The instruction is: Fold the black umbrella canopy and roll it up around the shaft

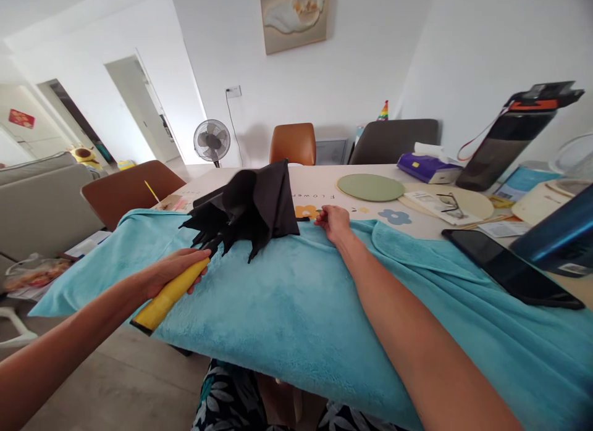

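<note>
A black folding umbrella (pixel 252 205) with a yellow handle (pixel 169 295) lies on a turquoise towel (pixel 287 295) spread over the table. My left hand (pixel 171 267) is closed round the yellow handle near the table's front left edge. My right hand (pixel 333 224) rests at the far edge of the towel, just right of the umbrella's loose black canopy, its fingers curled on the cloth. Whether they pinch the towel or the canopy's edge is unclear.
A black tablet (pixel 509 270) lies on the towel's right side beside a blue object (pixel 556 233). Further back are a green round mat (pixel 370 187), glasses on papers (pixel 447 202), a tissue pack (pixel 424 167) and a dark bottle (pixel 504 150). Chairs (pixel 293 144) stand around the table, a fan (pixel 212 141) behind.
</note>
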Tool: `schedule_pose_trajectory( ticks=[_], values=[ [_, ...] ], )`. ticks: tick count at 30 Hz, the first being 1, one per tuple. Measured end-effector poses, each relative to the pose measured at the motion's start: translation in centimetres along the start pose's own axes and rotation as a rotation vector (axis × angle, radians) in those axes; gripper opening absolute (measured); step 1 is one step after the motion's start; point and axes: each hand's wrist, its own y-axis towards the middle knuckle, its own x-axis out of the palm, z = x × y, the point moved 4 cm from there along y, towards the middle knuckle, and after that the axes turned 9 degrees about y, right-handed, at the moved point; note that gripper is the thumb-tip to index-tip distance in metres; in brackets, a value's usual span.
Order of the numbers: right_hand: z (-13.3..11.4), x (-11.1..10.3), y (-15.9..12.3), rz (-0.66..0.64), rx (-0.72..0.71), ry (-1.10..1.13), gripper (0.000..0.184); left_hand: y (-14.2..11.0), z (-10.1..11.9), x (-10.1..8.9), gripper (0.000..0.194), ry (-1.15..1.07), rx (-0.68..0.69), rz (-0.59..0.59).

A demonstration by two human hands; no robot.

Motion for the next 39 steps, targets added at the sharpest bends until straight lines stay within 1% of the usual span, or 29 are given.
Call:
schedule_pose_trajectory(
  ticks=[1, 4, 5, 6, 7, 9, 11, 14, 18, 21, 22, 24, 27, 30, 31, 34, 35, 37, 38, 39],
  values=[
    [0.0, 0.0, 0.0, -0.004, 0.0, -0.003, 0.013, -0.1, 0.2, 0.3, 0.02, -0.049, -0.007, -0.035],
    [0.0, 0.0, 0.0, -0.011, 0.009, -0.019, 0.013, -0.7, 0.6, 1.5, 0.023, -0.335, 0.023, -0.207],
    [0.0, 0.1, -0.1, -0.013, 0.012, -0.024, 0.014, -0.9, 0.6, 1.9, 0.023, -0.404, 0.021, -0.25],
    [0.0, 0.1, -0.1, -0.014, 0.015, -0.029, 0.014, -1.1, 0.3, 2.3, 0.024, -0.432, 0.002, -0.268],
    [0.0, 0.1, -0.1, -0.014, 0.017, -0.034, 0.014, -1.2, -0.1, 2.7, 0.025, -0.422, -0.028, -0.261],
    [0.0, 0.2, -0.1, -0.015, 0.017, -0.043, 0.015, -1.3, -1.0, 3.4, 0.027, -0.347, -0.083, -0.206],
    [0.1, 0.2, 0.0, -0.015, 0.016, -0.053, 0.016, -1.2, -1.4, 3.9, 0.028, -0.301, -0.081, -0.159],
    [0.2, 0.1, 0.1, 0.007, -0.017, -0.053, 0.016, -0.6, -1.4, 4.5, 0.024, -0.349, -0.051, -0.19],
    [0.1, 0.0, 0.1, 0.04, -0.041, -0.047, 0.016, 0.6, -1.8, 4.2, 0.017, -0.52, -0.071, -0.209],
    [0.0, 0.2, -0.1, 0.005, -0.005, -0.049, 0.013, 1.0, -1.8, 4.2, 0.019, -0.81, 0.02, -0.276],
    [-0.1, 0.2, -0.2, -0.004, 0.003, -0.049, 0.012, 1.0, -1.9, 4.2, 0.02, -0.862, 0.043, -0.298],
    [-0.2, 0.3, -0.3, -0.01, 0.01, -0.049, 0.012, 1.1, -2.1, 4.6, 0.021, -0.832, 0.04, -0.304],
    [0.0, 0.3, -0.4, -0.004, 0.009, -0.055, 0.013, 1.1, -2.5, 5.2, 0.023, -0.671, -0.012, -0.279],
    [0.2, 0.3, -0.4, 0.005, 0.007, -0.069, 0.012, 1.2, -2.3, 5.7, 0.022, -0.613, 0.013, -0.262],
    [0.1, 0.3, -0.4, 0.013, 0.005, -0.073, 0.012, 1.3, -2.3, 5.9, 0.021, -0.602, 0.014, -0.248],
    [-0.7, 0.6, -0.4, 0.046, -0.024, -0.081, 0.011, 1.6, -2.4, 6.0, 0.019, -0.583, 0.015, -0.15],
    [-1.3, 1.0, -0.6, 0.051, -0.05, -0.083, 0.01, 1.7, -2.4, 6.0, 0.018, -0.575, 0.028, -0.128],
    [-2.8, 2.3, -1.4, 0.025, -0.152, -0.109, 0.006, 1.8, -2.3, 6.3, 0.016, -0.569, 0.08, -0.135],
    [-3.7, 3.3, -2.1, -0.013, -0.235, -0.142, 0.005, 1.9, -2.2, 6.5, 0.016, -0.574, 0.107, -0.154],
    [-4.5, 4.5, -3.1, -0.069, -0.331, -0.194, 0.008, 2.0, -2.3, 6.6, 0.015, -0.581, 0.12, -0.168]
  ],
)
